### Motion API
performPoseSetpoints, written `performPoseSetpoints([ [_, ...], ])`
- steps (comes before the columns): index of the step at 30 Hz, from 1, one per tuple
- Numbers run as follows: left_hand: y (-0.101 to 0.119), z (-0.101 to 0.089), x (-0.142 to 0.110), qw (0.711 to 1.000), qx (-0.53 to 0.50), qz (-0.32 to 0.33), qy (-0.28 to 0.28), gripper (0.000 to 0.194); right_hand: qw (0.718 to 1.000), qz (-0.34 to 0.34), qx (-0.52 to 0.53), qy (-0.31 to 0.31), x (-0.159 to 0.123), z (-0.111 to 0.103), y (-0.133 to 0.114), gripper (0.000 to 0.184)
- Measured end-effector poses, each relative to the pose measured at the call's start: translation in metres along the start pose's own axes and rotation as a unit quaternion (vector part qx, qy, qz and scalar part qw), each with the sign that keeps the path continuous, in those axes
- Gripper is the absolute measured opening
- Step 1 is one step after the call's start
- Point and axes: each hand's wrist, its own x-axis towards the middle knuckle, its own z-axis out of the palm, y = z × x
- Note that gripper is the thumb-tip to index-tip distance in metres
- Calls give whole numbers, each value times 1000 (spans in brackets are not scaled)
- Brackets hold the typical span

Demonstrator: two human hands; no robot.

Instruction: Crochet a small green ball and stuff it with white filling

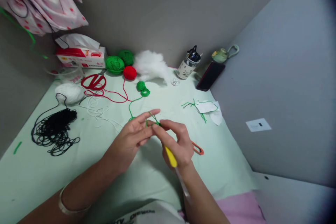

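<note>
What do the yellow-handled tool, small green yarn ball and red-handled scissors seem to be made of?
Yellow-handled tool: probably plastic grip, smooth and evenly coloured. Small green yarn ball: soft, matt wound strands, perhaps cotton or acrylic. Red-handled scissors: likely plastic handles, evenly red; the grey part looks like metal.

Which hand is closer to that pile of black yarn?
Left. The left hand is to the right of the black yarn, apart from it; the right hand is farther to the right, past the left hand.

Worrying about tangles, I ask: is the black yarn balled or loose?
Loose: the black yarn lies in a heap with loops straggling outward.
</note>
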Motion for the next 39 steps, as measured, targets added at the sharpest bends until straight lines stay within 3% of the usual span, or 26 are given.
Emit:
performPoseSetpoints([
  [2, 4, -1, 1, 998, -50, -42, -24, 40, 989, 85, 114, 48, 2, 0, 1, 34],
  [5, 7, -2, 0, 998, -49, -23, -20, 37, 922, 213, 308, 100, 8, 0, 1, 25],
  [7, 7, -1, -2, 1000, -15, 1, -24, 39, 892, 246, 368, 90, 12, 1, 1, 21],
  [13, 3, 7, -8, 993, 93, 74, -1, 32, 906, 259, 330, 62, 20, 0, -10, 18],
  [16, 4, 15, -11, 988, 104, 107, 34, 42, 941, 213, 255, 60, 16, -5, -17, 19],
  [18, 4, 23, -15, 992, 67, 101, 44, 50, 974, 142, 166, 58, 10, -9, -20, 26],
  [21, 3, 33, -24, 999, -29, 33, 9, 48, 987, 86, 120, 62, 3, -15, -23, 31],
  [23, 2, 36, -30, 997, -81, -13, -12, 42, 983, 85, 147, 77, 0, -22, -24, 27],
  [26, -2, 38, -39, 995, -97, -14, 15, 33, 960, 140, 216, 113, -1, -35, -27, 19],
  [30, -16, 43, -52, 999, -27, 40, 22, 37, 881, 263, 378, 111, -8, -44, -32, 19],
  [32, -27, 48, -56, 997, 26, 70, 13, 44, 876, 262, 395, 90, -13, -43, -35, 19],
  [35, -41, 52, -59, 993, 72, 88, 18, 48, 894, 251, 363, 72, -22, -41, -37, 18],
  [39, -47, 52, -58, 994, 91, 54, 19, 51, 860, 316, 395, 66, -30, -43, -31, 22],
])
